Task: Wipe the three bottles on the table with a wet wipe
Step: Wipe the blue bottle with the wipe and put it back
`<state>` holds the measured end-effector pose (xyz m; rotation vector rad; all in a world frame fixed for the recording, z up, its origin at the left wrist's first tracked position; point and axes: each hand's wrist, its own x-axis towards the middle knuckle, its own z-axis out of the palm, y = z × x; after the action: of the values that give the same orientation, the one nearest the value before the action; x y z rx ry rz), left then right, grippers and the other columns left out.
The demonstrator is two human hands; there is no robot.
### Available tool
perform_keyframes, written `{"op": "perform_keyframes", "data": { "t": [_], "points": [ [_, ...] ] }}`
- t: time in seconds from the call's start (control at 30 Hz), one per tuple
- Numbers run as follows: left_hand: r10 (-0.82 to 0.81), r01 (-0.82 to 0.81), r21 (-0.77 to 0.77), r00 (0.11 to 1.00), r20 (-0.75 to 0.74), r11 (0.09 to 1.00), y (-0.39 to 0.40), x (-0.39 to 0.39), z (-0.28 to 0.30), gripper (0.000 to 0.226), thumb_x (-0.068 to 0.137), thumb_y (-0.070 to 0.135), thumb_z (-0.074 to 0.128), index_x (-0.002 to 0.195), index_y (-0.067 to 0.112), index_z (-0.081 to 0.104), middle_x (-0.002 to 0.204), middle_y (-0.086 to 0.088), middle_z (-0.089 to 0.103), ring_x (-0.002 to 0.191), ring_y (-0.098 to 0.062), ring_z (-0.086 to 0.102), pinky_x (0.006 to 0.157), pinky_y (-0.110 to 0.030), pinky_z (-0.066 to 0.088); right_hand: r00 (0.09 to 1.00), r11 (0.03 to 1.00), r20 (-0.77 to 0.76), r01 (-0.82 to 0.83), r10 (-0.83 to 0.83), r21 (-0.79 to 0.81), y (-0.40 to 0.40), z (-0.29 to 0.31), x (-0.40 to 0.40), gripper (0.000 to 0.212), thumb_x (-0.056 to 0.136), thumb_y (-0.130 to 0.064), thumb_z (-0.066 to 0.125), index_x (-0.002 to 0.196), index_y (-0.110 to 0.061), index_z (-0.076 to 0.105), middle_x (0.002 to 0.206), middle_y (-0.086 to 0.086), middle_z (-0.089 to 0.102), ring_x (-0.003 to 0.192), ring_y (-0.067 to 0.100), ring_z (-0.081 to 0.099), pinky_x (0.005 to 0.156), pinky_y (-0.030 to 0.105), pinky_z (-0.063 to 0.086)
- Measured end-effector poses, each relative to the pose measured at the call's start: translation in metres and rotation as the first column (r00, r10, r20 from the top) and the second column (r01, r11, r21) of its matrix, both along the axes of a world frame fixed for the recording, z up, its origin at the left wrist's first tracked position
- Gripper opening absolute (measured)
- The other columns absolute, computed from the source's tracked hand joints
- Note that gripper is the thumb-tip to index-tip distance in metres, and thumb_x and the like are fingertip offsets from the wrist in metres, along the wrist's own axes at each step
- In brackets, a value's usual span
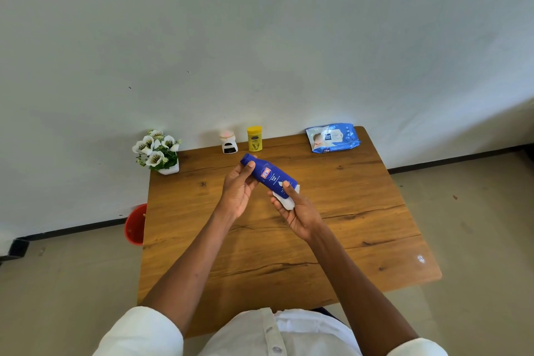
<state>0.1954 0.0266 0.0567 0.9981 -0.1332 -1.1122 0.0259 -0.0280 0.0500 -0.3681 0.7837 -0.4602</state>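
Above the middle of the table (289, 240), the blue bottle (270, 175) lies tilted: left hand (238, 191) clamped at its cap end, right hand (297, 211) pressing the wet wipe (284, 201) around its base. Best to rotate it while stroking along the body.

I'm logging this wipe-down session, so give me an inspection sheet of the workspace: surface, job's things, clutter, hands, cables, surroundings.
Surface: wooden table, dark grain streaks, set against a white wall.
Job's things: blue bottle held tilted above the table; yellow bottle and white bottle upright at the far edge; wet wipe under the blue bottle's base; wipes pack at the far right.
Clutter: flower pot on the far left corner.
Hands: left hand grips the bottle's cap end; right hand presses the wipe to it.
Cables: nothing seen.
Surroundings: red bucket on the floor, left of the table.
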Motion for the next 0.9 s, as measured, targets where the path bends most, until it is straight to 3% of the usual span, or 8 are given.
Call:
{"op": "perform_keyframes", "data": {
  "t": [0.27,0.47,0.53,0.6,0.67,0.73,0.83,0.9],
  "points": [
    [-0.003,-0.006,0.049,0.984,0.178,0.999,0.006,-0.006,0.001,0.032,0.092,0.022,0.065,0.122,0.012,0.061,0.114,-0.006,0.074,0.108,-0.021,0.07,0.079,-0.03,0.06,0.977,0.978,-0.06,-0.202,0.205,0.053,-0.01,0.001,-0.01,0.06,0.088,-0.038,0.072,0.13,0.002,0.054,0.095,0.017,0.072,0.07,0.016,0.073,0.062,0.023,0.063],
    [0.124,-0.159,0.07,0.926,0.357,0.985,0.002,-0.013,0.003,0.037,0.093,0.016,0.068,0.127,0.005,0.059,0.112,-0.003,0.075,0.109,-0.019,0.07,0.083,-0.027,0.06,0.989,0.994,-0.13,0.086,-0.077,0.061,-0.019,-0.002,-0.018,0.045,0.093,-0.015,0.07,0.128,0.008,0.054,0.111,0.025,0.071,0.097,0.03,0.073,0.076,0.033,0.064],
    [0.157,-0.209,0.095,0.907,0.39,0.973,0.0,-0.013,0.002,0.036,0.092,0.016,0.069,0.126,0.007,0.06,0.112,-0.001,0.075,0.108,-0.017,0.071,0.083,-0.028,0.06,0.949,0.989,-0.28,0.128,-0.145,-0.077,-0.021,-0.005,-0.017,0.036,0.096,-0.014,0.067,0.125,0.003,0.057,0.111,0.02,0.07,0.1,0.03,0.071,0.079,0.037,0.063],
    [0.177,-0.237,0.111,0.905,0.387,0.965,0.0,-0.014,0.001,0.031,0.092,0.017,0.071,0.121,0.01,0.062,0.11,0.0,0.075,0.106,-0.017,0.072,0.078,-0.027,0.061,0.858,0.946,-0.479,0.02,-0.183,-0.324,-0.019,-0.006,-0.011,0.028,0.101,-0.022,0.06,0.123,-0.005,0.061,0.099,0.008,0.07,0.087,0.02,0.068,0.067,0.032,0.057],
    [0.18,-0.244,0.129,0.909,0.377,0.961,-0.002,-0.018,0.001,0.025,0.091,0.019,0.072,0.114,0.014,0.063,0.109,-0.002,0.075,0.104,-0.018,0.073,0.074,-0.027,0.061,0.798,0.793,-0.558,-0.18,-0.228,-0.582,-0.013,-0.005,-0.002,0.033,0.106,-0.025,0.049,0.134,-0.011,0.06,0.11,0.005,0.067,0.099,0.017,0.062,0.079,0.032,0.051],
    [0.188,-0.26,0.161,0.914,0.36,0.952,-0.005,-0.026,0.0,0.025,0.09,0.021,0.074,0.111,0.015,0.063,0.108,-0.005,0.076,0.102,-0.02,0.073,0.072,-0.029,0.061,0.783,0.544,-0.588,-0.409,-0.203,-0.733,-0.002,-0.005,0.007,0.042,0.108,-0.023,0.041,0.149,-0.018,0.046,0.141,0.005,0.057,0.131,0.017,0.05,0.107,0.036,0.043],
    [0.221,-0.29,0.211,0.928,0.299,0.933,-0.011,-0.035,0.004,0.033,0.088,0.025,0.076,0.115,0.012,0.062,0.106,-0.004,0.076,0.096,-0.017,0.075,0.067,-0.027,0.061,0.675,0.073,-0.669,-0.685,-0.31,-0.725,0.017,-0.013,0.015,0.056,0.108,-0.019,0.037,0.16,-0.016,0.017,0.167,0.0,0.015,0.155,0.017,0.006,0.126,0.035,0.009],
    [0.226,-0.306,0.265,0.93,0.291,0.914,-0.011,-0.036,0.004,0.035,0.087,0.028,0.077,0.114,0.011,0.063,0.102,-0.003,0.076,0.09,-0.012,0.075,0.066,-0.027,0.061,0.649,-0.082,-0.662,-0.734,-0.374,-0.674,0.025,-0.017,0.014,0.061,0.106,-0.018,0.037,0.161,-0.014,0.01,0.168,0.001,0.004,0.155,0.016,-0.003,0.126,0.034,0.0]
  ]
}}
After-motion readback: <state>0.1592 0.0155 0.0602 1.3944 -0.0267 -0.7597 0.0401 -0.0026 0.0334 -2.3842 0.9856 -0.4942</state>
